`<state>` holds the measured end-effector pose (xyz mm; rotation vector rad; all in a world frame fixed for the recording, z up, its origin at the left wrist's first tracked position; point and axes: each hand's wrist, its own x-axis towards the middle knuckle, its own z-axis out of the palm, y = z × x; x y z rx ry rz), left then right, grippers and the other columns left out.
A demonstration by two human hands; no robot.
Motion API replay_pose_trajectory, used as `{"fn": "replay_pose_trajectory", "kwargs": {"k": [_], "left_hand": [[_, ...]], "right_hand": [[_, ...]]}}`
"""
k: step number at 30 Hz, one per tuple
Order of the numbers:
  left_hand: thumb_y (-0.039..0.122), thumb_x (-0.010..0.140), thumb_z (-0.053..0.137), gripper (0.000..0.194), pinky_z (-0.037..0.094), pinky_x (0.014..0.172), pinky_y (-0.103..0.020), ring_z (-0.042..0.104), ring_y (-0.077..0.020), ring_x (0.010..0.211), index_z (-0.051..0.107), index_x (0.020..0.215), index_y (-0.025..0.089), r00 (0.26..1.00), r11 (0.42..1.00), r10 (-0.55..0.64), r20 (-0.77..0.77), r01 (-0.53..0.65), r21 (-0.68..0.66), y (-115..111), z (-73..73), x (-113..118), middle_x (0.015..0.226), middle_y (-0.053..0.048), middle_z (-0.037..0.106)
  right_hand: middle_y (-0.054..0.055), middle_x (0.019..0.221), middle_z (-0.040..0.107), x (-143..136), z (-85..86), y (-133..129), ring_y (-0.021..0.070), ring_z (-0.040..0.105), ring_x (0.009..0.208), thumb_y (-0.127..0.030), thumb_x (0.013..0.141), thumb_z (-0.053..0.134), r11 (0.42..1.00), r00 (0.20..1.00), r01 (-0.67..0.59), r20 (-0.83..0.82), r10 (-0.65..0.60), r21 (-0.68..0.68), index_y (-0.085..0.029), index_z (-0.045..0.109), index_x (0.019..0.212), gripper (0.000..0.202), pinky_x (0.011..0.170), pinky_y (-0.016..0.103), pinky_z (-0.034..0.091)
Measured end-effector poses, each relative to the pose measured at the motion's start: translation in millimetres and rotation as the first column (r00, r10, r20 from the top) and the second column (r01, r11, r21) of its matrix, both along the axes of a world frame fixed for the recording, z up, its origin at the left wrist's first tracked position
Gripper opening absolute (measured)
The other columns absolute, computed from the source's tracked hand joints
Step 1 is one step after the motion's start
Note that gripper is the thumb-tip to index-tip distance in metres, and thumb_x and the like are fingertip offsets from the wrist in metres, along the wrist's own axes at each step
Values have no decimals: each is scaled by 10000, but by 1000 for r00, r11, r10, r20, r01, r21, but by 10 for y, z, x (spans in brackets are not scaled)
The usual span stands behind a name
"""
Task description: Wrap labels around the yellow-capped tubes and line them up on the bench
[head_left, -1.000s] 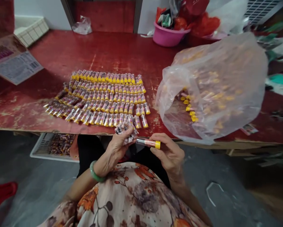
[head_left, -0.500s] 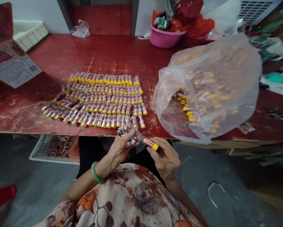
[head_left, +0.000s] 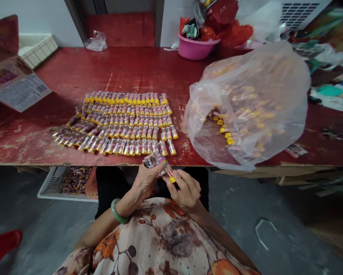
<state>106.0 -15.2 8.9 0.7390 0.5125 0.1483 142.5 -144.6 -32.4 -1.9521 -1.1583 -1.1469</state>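
My left hand [head_left: 147, 177], with a green bangle on its wrist, grips a small stack of printed wrappers [head_left: 152, 159] just off the table's front edge. Between both hands lies a small clear tube with a yellow cap [head_left: 171, 178]; the fingers of my right hand [head_left: 185, 189] pinch it at the capped end. Its other end lies against the wrappers. Beyond my hands, several rows of yellow-capped tubes [head_left: 122, 119] lie on the red table [head_left: 125, 72]. A large translucent bag [head_left: 245, 110] to the right holds many more such tubes, some showing at its opening.
An opened printed box [head_left: 19, 86] stands at the left, near a cream tray [head_left: 39, 49]. A pink basin [head_left: 197, 47] with red bags is at the back. Below the table sits a white basket [head_left: 52, 185] of small packets. A red stool [head_left: 5, 242] shows lower left.
My right hand has moved left, toward my left hand, bringing the capped tube closer against the wrappers. The view has shifted slightly.
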Motion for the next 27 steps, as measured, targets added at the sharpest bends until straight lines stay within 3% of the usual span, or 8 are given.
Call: {"fn": "replay_pose_trajectory", "kwargs": {"k": [3,6,8,11,15,17,22,27], "left_hand": [[315,498,900,406,472,635,-242,574,-119,627,647,763,141,1000,1000,-14,-28,14,-11,6,-34,-5,701,-1,652],[380,457,907,478,477,661,-246,577,-116,643,637,780,154,999,1000,30,-26,-30,2,36,-74,-1,734,5,650],[413,446,905,510,477,670,-249,576,-119,653,640,803,163,1000,999,28,-14,-28,25,44,-83,-5,745,5,649],[445,468,890,509,477,674,-253,574,-131,677,654,823,167,999,999,-34,22,34,42,13,-68,-21,760,-4,649],[413,522,878,435,467,653,-232,556,-119,671,669,809,162,994,996,-91,59,92,-15,-52,-31,-48,759,-7,647],[408,519,880,433,472,664,-233,562,-119,673,676,815,166,994,996,-89,61,90,-18,-64,-23,-58,763,-6,657],[447,588,839,453,490,751,-284,608,-159,766,686,899,154,990,993,-116,78,114,28,-72,-17,-78,888,-51,698],[431,510,878,443,487,677,-256,571,-115,637,678,812,178,993,993,-118,27,118,2,-114,4,-94,707,15,655]], "right_hand": [[85,939,663,79,119,12,200,661,858,-242,834,719,984,949,-152,-264,171,89,-183,607,1076,273,722,291,575],[88,975,635,160,272,-60,163,630,764,-326,866,678,908,672,-378,-620,404,181,-165,585,1142,333,664,281,562],[74,970,624,171,342,-107,126,597,694,-262,887,644,881,577,-406,-679,454,244,-170,612,1097,232,617,255,535],[67,952,634,101,357,-110,125,607,693,-169,870,644,915,699,-311,-590,404,257,-187,635,1045,177,615,252,524],[75,1000,673,-11,286,-54,186,673,874,-145,859,658,982,929,-158,-321,182,100,-218,620,1097,253,729,284,558],[90,1023,679,-15,266,-55,193,677,915,-128,862,654,985,948,-148,-270,166,85,-201,606,1140,292,755,281,566],[105,1034,682,32,282,-102,186,678,927,-69,870,605,954,875,-266,-382,298,137,-166,608,1171,316,777,285,577],[69,960,702,-35,296,-39,171,696,822,-41,825,625,972,950,-110,-265,165,209,-186,635,1133,340,709,254,582]]}}
